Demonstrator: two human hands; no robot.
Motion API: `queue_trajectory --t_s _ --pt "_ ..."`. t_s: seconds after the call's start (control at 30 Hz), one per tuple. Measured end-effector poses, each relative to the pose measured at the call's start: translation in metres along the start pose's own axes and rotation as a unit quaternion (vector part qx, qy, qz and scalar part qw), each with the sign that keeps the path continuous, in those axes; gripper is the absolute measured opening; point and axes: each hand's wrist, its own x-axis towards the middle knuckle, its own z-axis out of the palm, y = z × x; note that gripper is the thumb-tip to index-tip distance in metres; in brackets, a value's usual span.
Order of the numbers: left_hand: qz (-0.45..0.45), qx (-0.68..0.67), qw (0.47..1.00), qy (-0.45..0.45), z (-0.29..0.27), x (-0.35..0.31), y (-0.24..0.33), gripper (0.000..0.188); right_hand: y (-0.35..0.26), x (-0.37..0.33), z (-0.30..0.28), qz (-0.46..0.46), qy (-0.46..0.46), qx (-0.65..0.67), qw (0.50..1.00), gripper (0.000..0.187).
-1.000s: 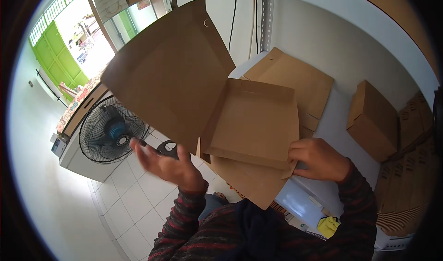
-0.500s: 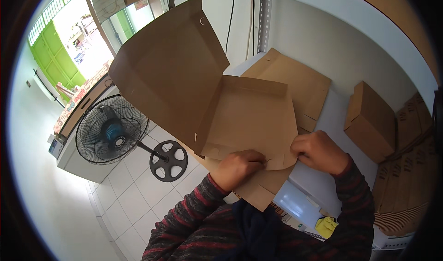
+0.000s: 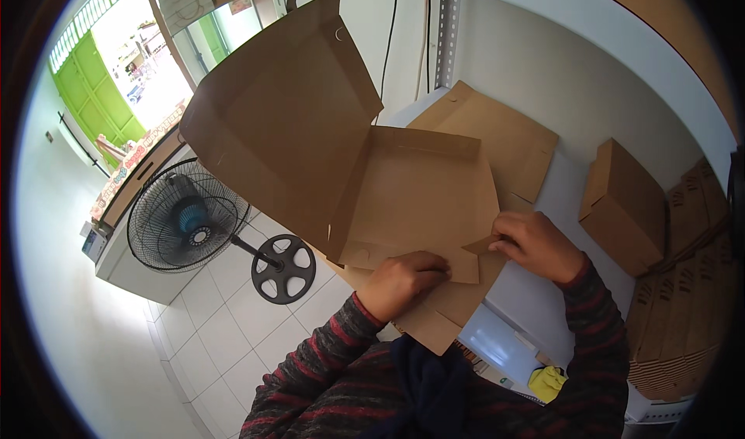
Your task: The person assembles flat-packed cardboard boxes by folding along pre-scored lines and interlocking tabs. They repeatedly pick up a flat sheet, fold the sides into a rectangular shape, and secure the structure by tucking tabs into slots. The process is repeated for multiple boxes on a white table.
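Note:
A brown cardboard box [image 3: 423, 187] stands partly folded in front of me, its lid [image 3: 283, 121] tilted up on the left. My left hand [image 3: 405, 285] is closed on the near wall flap [image 3: 464, 268], fingers pinched at its edge. At the near right corner, my right hand [image 3: 535, 245] pinches a small corner flap [image 3: 483, 245] between thumb and fingers. Flat cardboard blanks [image 3: 504, 140] lie under and behind the box, one jutting out toward my body.
A black standing fan [image 3: 190, 215] is on the tiled floor at left. On the right of the white table [image 3: 559, 198] sit a closed cardboard box [image 3: 625, 206] and stacked folded cardboard [image 3: 675, 322]. A white shelf post [image 3: 447, 39] rises behind. A yellow cloth [image 3: 548, 383] lies lower right.
My right hand has bent the corner flap inward, away from the right end of the near wall. The left hand stays nearly in place on the near flap.

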Motion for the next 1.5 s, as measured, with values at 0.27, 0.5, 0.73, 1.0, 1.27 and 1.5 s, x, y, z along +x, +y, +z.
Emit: queue_trajectory --t_s 0.27,0.5,0.73,1.0,1.27,1.5 --pt "-0.058 -0.061 0.996 0.01 0.0 0.016 0.011 0.016 -0.017 0.002 0.021 -0.05 0.105 -0.092 0.989 0.017" --pt "-0.114 -0.047 0.987 0.099 0.001 0.04 0.012 0.017 -0.02 0.002 0.023 -0.058 0.084 -0.079 0.992 0.02" --pt "-0.141 -0.007 0.989 0.052 0.002 0.042 0.003 0.01 -0.038 0.003 0.02 -0.115 0.101 -0.092 0.984 0.031" --pt "-0.152 -0.048 0.983 0.088 0.004 0.041 -0.002 0.009 -0.023 0.001 0.058 -0.219 0.128 -0.244 0.936 0.013" --pt "-0.132 -0.057 0.988 0.062 -0.009 0.039 0.005 0.006 -0.016 0.003 0.064 -0.315 0.268 -0.295 0.861 0.008" --pt "-0.101 -0.052 0.992 0.052 -0.009 0.039 0.007 0.005 -0.016 -0.001 0.059 -0.323 0.268 -0.295 0.859 0.009"
